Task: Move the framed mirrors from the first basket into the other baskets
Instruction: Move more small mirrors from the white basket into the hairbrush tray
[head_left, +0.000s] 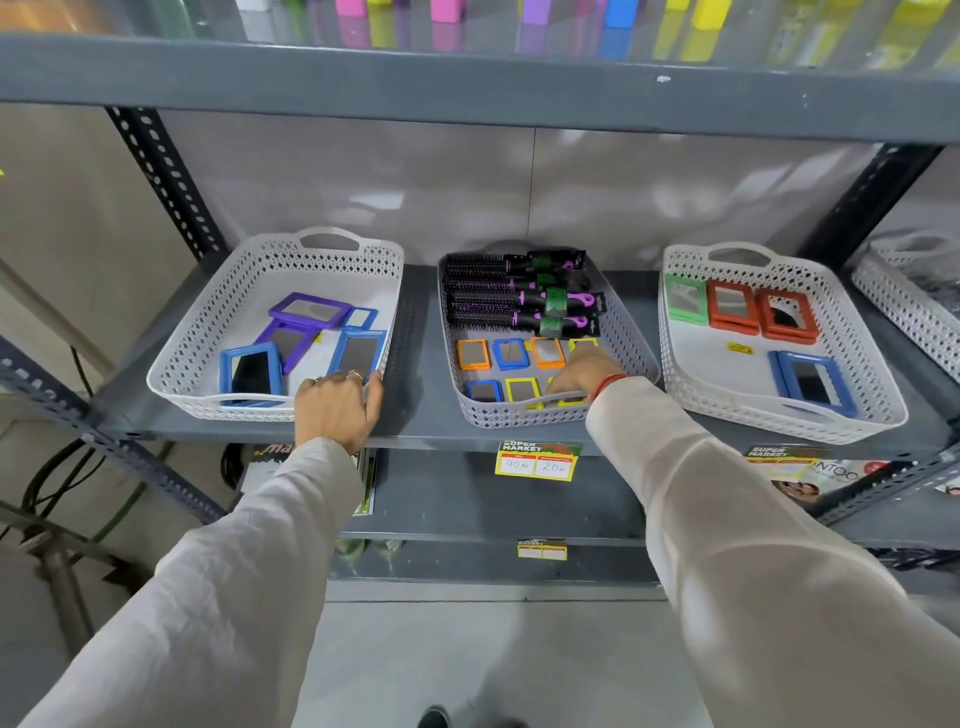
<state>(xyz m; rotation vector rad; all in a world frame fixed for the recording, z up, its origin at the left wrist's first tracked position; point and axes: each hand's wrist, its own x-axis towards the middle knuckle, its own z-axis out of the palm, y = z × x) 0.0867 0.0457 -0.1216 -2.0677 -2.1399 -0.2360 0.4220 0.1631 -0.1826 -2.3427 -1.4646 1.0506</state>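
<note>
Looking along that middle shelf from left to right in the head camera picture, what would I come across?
Left basket with purple and blue mirrors → left hand on its near rim → middle basket with hairbrushes and small mirrors, right hand reaching in → right basket with green, red and blue mirrors → edge of another basket.

Grey metal shelving (467, 88) stands on a pale floor (467, 665).

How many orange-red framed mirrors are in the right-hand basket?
2, side by side along the far side of the white perforated plastic basket: one orange-red framed mirror beside the green framed mirror, the other to its right. Each may be a stack hiding more.
</note>
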